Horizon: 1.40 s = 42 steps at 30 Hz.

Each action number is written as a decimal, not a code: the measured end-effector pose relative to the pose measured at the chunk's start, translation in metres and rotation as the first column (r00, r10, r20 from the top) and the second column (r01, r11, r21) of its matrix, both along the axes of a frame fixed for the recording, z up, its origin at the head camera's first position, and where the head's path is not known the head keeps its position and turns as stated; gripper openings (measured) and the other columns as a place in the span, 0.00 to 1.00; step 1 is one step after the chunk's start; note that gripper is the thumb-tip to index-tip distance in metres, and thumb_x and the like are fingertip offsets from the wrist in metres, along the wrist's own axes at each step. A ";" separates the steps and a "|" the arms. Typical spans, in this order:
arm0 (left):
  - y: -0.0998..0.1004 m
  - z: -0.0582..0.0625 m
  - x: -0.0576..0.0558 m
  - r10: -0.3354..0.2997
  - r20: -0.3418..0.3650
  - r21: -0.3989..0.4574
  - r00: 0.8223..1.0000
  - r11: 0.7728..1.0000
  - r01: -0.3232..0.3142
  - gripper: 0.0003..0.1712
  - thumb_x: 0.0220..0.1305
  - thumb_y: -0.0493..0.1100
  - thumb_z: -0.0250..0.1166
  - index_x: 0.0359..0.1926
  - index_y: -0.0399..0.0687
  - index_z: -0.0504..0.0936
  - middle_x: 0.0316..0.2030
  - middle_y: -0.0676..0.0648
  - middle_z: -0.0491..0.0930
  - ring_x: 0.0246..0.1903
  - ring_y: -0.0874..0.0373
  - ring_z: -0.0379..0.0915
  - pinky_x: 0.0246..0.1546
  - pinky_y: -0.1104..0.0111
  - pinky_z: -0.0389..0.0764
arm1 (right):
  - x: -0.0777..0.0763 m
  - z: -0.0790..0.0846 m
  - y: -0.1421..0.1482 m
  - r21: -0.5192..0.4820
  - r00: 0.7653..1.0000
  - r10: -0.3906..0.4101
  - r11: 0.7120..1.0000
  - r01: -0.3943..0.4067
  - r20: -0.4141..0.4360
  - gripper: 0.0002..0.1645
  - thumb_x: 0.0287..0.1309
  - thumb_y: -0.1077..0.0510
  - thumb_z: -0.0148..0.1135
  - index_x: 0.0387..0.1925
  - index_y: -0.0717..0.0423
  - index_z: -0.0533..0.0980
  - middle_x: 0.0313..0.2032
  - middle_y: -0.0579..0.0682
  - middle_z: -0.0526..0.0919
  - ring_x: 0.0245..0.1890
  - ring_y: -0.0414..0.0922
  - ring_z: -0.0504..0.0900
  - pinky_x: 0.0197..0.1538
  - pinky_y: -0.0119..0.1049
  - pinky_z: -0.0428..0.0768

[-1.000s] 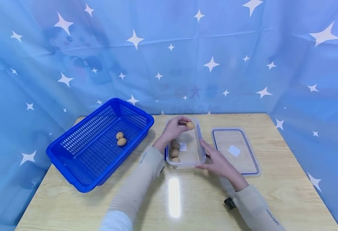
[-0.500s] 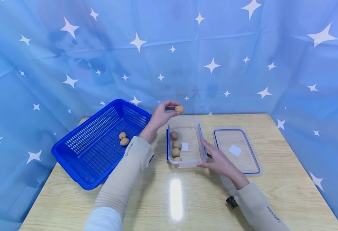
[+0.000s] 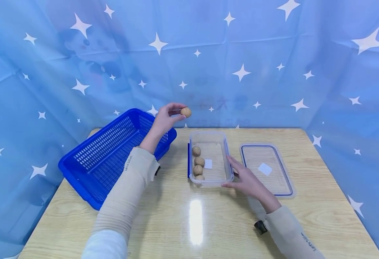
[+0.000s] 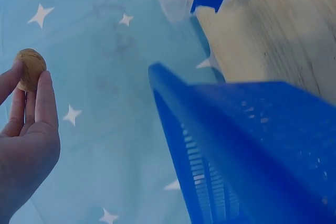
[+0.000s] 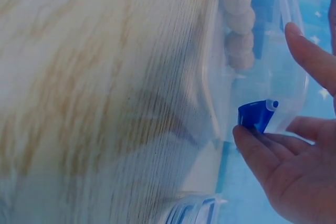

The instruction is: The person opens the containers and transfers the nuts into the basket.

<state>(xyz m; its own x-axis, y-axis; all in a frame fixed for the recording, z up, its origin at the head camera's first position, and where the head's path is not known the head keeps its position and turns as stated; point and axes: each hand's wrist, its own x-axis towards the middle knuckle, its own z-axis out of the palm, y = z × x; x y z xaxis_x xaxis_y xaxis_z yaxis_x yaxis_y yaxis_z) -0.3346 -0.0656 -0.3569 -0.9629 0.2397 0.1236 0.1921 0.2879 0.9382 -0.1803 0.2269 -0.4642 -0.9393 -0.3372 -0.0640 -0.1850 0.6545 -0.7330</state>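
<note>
Head view, nearest first: two beige sleeves [image 3: 118,201] reach over the wooden table [image 3: 170,223]. The right hand [image 3: 246,181] rests along the clear box [image 3: 216,154] at its near right corner, thumb and fingers spread, not clenched; the right wrist view has a fingertip at the blue latch [image 5: 257,115]. That light brace probably keeps the box from sliding. Inside, four walnuts [image 3: 198,162] line the left wall, perhaps to save room. The lid [image 3: 257,154] lies just beside the box, on the right, where it doesn't block the uncovered top. On the opposite side stands the blue basket [image 3: 105,144], set at a slant, its floor partly hidden by the left forearm. Farther up, the left hand [image 3: 164,120] pinches another walnut [image 3: 186,112] between thumb and fingertips, raised apart from box and basket; so slight a hold leaves much of the shell exposed, which should make it easy to release. Behind hangs a starry curtain [image 3: 208,72]
</note>
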 end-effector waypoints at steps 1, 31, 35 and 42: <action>-0.003 0.001 0.000 0.010 -0.002 -0.011 1.000 1.000 -0.010 0.19 0.68 0.39 0.64 0.59 0.45 0.79 0.60 0.43 0.77 0.62 0.49 0.74 0.64 0.56 0.77 | 0.000 0.000 0.000 0.001 1.000 0.005 1.000 -0.005 0.000 0.62 0.56 0.48 0.73 0.78 0.61 0.44 0.77 0.67 0.45 0.71 0.68 0.61 0.65 0.55 0.74; -0.101 0.012 0.006 0.165 -0.009 -0.074 0.986 0.983 -0.166 0.22 0.69 0.38 0.63 0.62 0.43 0.76 0.64 0.40 0.75 0.65 0.47 0.71 0.69 0.53 0.70 | -0.003 -0.002 -0.001 0.003 1.000 0.014 1.000 -0.014 -0.014 0.63 0.56 0.47 0.73 0.78 0.61 0.44 0.77 0.68 0.46 0.73 0.68 0.58 0.65 0.56 0.74; -0.110 0.007 0.007 0.187 0.003 -0.095 0.982 0.978 -0.186 0.22 0.70 0.38 0.63 0.63 0.43 0.75 0.65 0.40 0.74 0.65 0.47 0.71 0.68 0.54 0.72 | -0.003 -0.003 -0.001 -0.006 1.000 0.011 1.000 -0.011 -0.003 0.63 0.55 0.47 0.73 0.78 0.61 0.44 0.77 0.67 0.45 0.73 0.68 0.57 0.65 0.56 0.73; -0.127 -0.008 0.011 0.227 0.012 -0.160 0.974 0.962 -0.223 0.23 0.71 0.39 0.61 0.64 0.41 0.74 0.65 0.38 0.73 0.66 0.45 0.70 0.68 0.53 0.72 | -0.001 -0.003 0.001 -0.001 1.000 -0.001 1.000 0.001 -0.005 0.63 0.55 0.48 0.74 0.79 0.59 0.44 0.78 0.66 0.45 0.74 0.67 0.55 0.66 0.56 0.72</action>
<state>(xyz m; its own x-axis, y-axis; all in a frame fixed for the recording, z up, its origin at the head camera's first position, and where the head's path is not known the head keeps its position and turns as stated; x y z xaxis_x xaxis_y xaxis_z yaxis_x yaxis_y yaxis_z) -0.3233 -0.1929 -0.3652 -0.9969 0.0306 0.0719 0.0779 0.4645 0.8822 -0.1818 0.2276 -0.4668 -0.9399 -0.3364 -0.0595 -0.1878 0.6542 -0.7326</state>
